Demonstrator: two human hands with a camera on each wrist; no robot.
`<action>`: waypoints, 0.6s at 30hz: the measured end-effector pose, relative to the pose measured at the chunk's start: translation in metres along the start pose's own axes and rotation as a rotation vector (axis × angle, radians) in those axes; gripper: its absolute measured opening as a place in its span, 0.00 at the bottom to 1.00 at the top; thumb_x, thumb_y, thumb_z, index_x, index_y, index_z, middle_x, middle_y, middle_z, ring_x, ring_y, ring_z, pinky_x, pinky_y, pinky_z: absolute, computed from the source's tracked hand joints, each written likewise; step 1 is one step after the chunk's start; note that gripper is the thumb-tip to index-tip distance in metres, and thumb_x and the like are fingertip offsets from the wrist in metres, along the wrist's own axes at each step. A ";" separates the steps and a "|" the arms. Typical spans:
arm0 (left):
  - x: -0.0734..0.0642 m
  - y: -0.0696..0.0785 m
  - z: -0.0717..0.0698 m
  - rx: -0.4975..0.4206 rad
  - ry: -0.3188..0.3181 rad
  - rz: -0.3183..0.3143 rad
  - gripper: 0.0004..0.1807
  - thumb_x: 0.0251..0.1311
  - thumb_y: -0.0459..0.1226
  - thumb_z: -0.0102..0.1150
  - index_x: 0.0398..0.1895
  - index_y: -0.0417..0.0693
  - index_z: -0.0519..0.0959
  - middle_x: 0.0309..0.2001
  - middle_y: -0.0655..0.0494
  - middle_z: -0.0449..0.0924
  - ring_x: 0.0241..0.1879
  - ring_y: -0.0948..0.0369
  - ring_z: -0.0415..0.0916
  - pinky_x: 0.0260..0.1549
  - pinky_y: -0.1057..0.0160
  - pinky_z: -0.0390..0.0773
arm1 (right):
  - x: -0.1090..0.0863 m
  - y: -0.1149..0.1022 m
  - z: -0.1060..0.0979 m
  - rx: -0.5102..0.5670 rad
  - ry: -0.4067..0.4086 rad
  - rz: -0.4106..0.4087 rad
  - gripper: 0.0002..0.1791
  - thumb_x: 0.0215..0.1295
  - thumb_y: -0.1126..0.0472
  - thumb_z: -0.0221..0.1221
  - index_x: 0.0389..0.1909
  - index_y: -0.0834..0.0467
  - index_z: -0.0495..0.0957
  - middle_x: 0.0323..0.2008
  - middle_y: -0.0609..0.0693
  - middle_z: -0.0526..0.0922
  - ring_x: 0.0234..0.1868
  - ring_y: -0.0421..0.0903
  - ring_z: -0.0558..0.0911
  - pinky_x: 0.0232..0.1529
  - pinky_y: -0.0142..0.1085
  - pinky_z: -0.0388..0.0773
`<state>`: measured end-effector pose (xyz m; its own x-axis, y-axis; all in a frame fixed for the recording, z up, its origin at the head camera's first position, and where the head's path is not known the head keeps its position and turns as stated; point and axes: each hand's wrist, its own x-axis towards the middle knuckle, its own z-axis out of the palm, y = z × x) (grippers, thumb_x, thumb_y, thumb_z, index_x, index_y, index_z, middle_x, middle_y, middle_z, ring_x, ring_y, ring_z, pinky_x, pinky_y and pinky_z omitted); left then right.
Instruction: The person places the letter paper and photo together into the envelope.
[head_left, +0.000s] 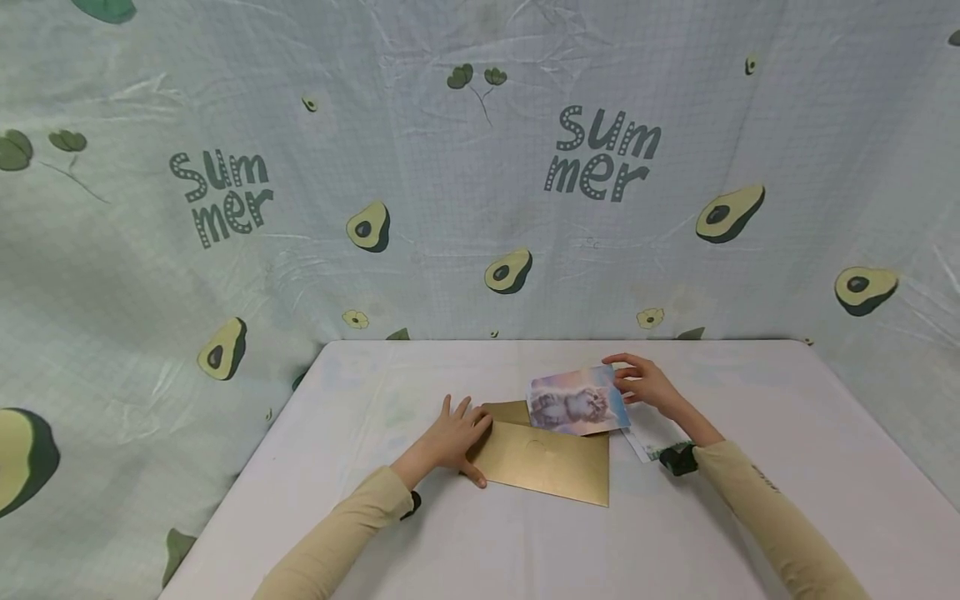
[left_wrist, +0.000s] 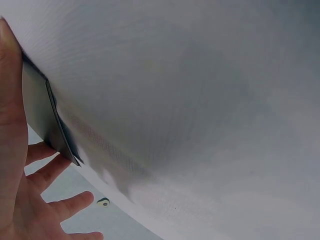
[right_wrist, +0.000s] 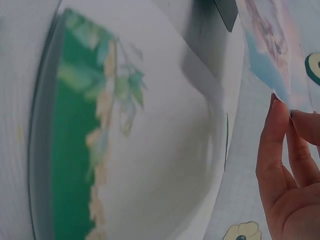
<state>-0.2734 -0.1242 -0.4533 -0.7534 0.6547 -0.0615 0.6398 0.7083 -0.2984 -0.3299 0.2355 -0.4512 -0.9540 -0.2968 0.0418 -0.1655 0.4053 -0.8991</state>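
Observation:
A gold envelope (head_left: 547, 457) lies flat on the white table (head_left: 480, 542), its flap open toward the far side. My left hand (head_left: 452, 435) rests on the envelope's left end with fingers straight and spread; the left wrist view shows those spread fingers (left_wrist: 50, 172) beside the envelope's dark edge (left_wrist: 42, 110). My right hand (head_left: 643, 383) pinches the right edge of a postcard with a kitten picture (head_left: 577, 402), held tilted, its lower edge at the envelope's mouth. In the right wrist view the fingertips (right_wrist: 285, 130) pinch the postcard's corner (right_wrist: 272, 50).
A second white card with a green leafy border (head_left: 651, 440) lies on the table under my right wrist, large in the right wrist view (right_wrist: 125, 130). An avocado-print cloth (head_left: 480, 208) hangs as a backdrop behind and beside the table.

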 end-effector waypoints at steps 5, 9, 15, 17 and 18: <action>0.000 -0.001 0.002 -0.006 0.012 0.004 0.58 0.27 0.73 0.53 0.63 0.49 0.61 0.60 0.50 0.63 0.62 0.45 0.57 0.55 0.37 0.57 | 0.002 -0.001 0.010 -0.028 -0.015 -0.011 0.20 0.62 0.68 0.51 0.56 0.62 0.67 0.38 0.64 0.75 0.27 0.43 0.76 0.27 0.37 0.79; 0.000 -0.001 0.002 -0.012 0.013 0.005 0.58 0.27 0.73 0.53 0.63 0.48 0.61 0.60 0.49 0.62 0.62 0.45 0.57 0.55 0.37 0.57 | 0.003 -0.004 0.016 -0.027 -0.017 -0.007 0.19 0.61 0.69 0.50 0.55 0.61 0.67 0.36 0.62 0.75 0.24 0.44 0.75 0.26 0.37 0.79; 0.000 -0.001 0.002 -0.020 0.008 0.006 0.58 0.27 0.73 0.53 0.63 0.48 0.60 0.60 0.49 0.62 0.62 0.44 0.57 0.55 0.37 0.56 | 0.001 -0.010 0.025 -0.006 -0.019 0.009 0.19 0.60 0.69 0.51 0.53 0.65 0.67 0.36 0.64 0.75 0.26 0.45 0.77 0.27 0.39 0.79; 0.000 -0.001 0.002 -0.022 0.006 0.005 0.58 0.27 0.73 0.53 0.63 0.48 0.61 0.60 0.49 0.62 0.62 0.44 0.57 0.55 0.36 0.56 | 0.003 -0.007 0.028 -0.005 -0.021 0.020 0.18 0.60 0.68 0.52 0.53 0.64 0.68 0.36 0.63 0.75 0.25 0.43 0.77 0.26 0.38 0.79; 0.000 -0.001 0.003 -0.023 0.004 0.006 0.58 0.27 0.73 0.53 0.63 0.48 0.60 0.60 0.49 0.62 0.62 0.44 0.57 0.55 0.36 0.56 | 0.004 -0.006 0.029 -0.010 -0.023 0.023 0.18 0.60 0.69 0.52 0.52 0.65 0.68 0.35 0.62 0.75 0.24 0.43 0.77 0.25 0.37 0.79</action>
<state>-0.2744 -0.1253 -0.4555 -0.7490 0.6599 -0.0590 0.6476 0.7104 -0.2757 -0.3252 0.2065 -0.4584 -0.9517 -0.3069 0.0114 -0.1464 0.4210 -0.8952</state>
